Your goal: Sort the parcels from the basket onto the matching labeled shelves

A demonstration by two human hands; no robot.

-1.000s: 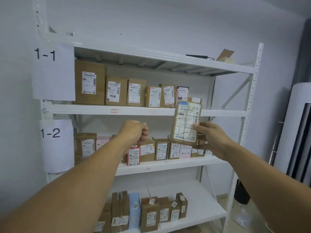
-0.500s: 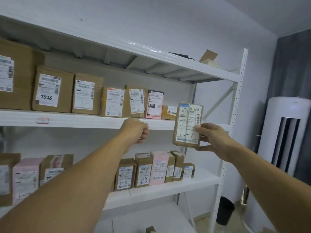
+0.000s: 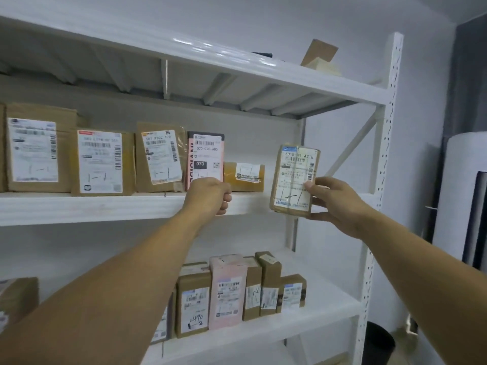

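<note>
My right hand (image 3: 332, 202) holds a small brown parcel (image 3: 293, 177) upright, its white label marked "1-1" in pen. The parcel hangs just in front of the right end of the upper shelf (image 3: 105, 206), beside a low brown parcel (image 3: 243, 177) and a pink parcel (image 3: 205, 160) that stand there. My left hand (image 3: 210, 196) is a closed fist with nothing in it, held at the shelf's front edge, below the pink parcel. Several more brown labelled parcels (image 3: 101, 163) line the upper shelf to the left.
The lower shelf (image 3: 303, 316) carries a row of brown and pink parcels (image 3: 228, 291), one marked "1-2". A white upright post (image 3: 383, 180) closes the rack on the right. A cardboard piece (image 3: 319, 52) lies on the top shelf. A tall white appliance (image 3: 463, 196) stands at the right.
The view has closed in on the rack's right part. My right hand has brought the parcel nearer the right end of the upper shelf. My left fist has stayed near the shelf edge.
</note>
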